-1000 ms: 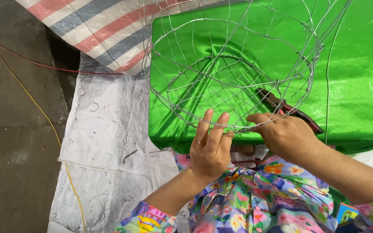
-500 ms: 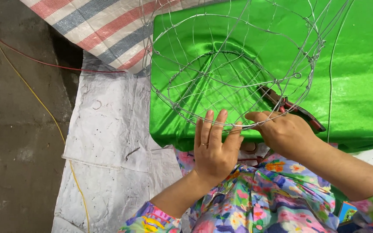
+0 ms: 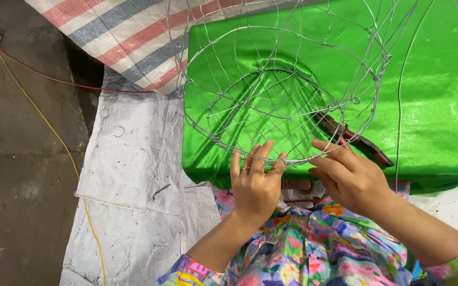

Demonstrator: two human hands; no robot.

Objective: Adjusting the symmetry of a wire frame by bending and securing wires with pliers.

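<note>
Left hand: I saw my left hand (image 3: 254, 182) at the near rim of the wire basket frame (image 3: 282, 90), fingers (image 3: 263, 153) stretched up and loosely closed onto the lowest hoop wire.
Right hand: my right hand (image 3: 348, 177) sat just beside it, fingers half curled, fingertips pinching the same rim wire.
Frame: it lay tilted on the green satin-covered block (image 3: 436, 106), open side towards me.
Pliers: red-handled pliers (image 3: 353, 139) lay on the green cloth, partly under the wires, near my right fingers.
Ground: grey sheeting (image 3: 133, 159), a striped tarp (image 3: 117, 37), and a yellow cable (image 3: 54, 132).
</note>
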